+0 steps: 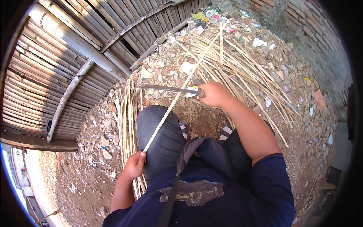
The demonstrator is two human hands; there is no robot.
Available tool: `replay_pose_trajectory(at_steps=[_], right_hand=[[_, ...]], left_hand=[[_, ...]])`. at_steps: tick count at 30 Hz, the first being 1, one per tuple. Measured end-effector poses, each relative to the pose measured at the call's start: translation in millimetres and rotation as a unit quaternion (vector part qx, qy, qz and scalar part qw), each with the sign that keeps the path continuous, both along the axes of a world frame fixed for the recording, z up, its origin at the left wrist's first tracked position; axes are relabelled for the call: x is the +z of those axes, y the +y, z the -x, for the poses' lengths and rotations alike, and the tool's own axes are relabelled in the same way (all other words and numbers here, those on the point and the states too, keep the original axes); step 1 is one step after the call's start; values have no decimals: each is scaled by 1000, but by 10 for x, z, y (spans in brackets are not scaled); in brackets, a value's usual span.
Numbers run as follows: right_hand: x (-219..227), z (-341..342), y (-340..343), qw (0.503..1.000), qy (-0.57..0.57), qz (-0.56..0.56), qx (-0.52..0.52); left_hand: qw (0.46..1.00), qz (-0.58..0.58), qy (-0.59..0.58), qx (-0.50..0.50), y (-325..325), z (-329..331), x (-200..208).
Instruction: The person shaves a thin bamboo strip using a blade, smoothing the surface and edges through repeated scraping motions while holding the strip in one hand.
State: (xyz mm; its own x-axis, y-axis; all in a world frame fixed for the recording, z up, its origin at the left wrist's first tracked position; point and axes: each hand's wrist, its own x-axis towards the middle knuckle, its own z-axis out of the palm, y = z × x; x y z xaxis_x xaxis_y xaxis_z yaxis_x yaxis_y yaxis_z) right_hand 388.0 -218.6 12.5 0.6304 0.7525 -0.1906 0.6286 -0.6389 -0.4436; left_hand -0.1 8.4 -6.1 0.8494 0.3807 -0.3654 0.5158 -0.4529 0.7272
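Note:
My left hand (135, 165) is closed around the near end of a long pale bamboo strip (165, 117), beside my left knee. The strip slants up and away to the right, over my thigh and past the rubble. In my right hand (215, 94) is the handle of a long knife (162, 88), its dark blade pointing left and crossing the strip. Whether blade and strip touch I cannot tell. One bundle of strips (130, 125) lies by my left leg; a larger spread of strips (245, 72) lies ahead to the right.
A bamboo-slat wall (56, 83) rises on the left, a brick wall (302, 19) at the far right. Stones and litter (261, 42) cover the ground between them. My sandalled feet (225, 133) are on bare soil, and a dark strap (181, 159) hangs across my front.

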Motion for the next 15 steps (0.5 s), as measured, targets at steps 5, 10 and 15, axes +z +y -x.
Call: replay_pose_trajectory(at_steps=[5, 10, 15], right_hand=[[-273, -155, -167, 969, 46, -231, -72], [39, -89, -123, 862, 362, -330, -131], [52, -92, -163, 777, 415, -466, -82]], left_hand=[[998, -51, -41, -12, -106, 35, 66], [987, -153, -42, -15, -170, 228, 15], [972, -232, -10, -22, -195, 317, 37]])
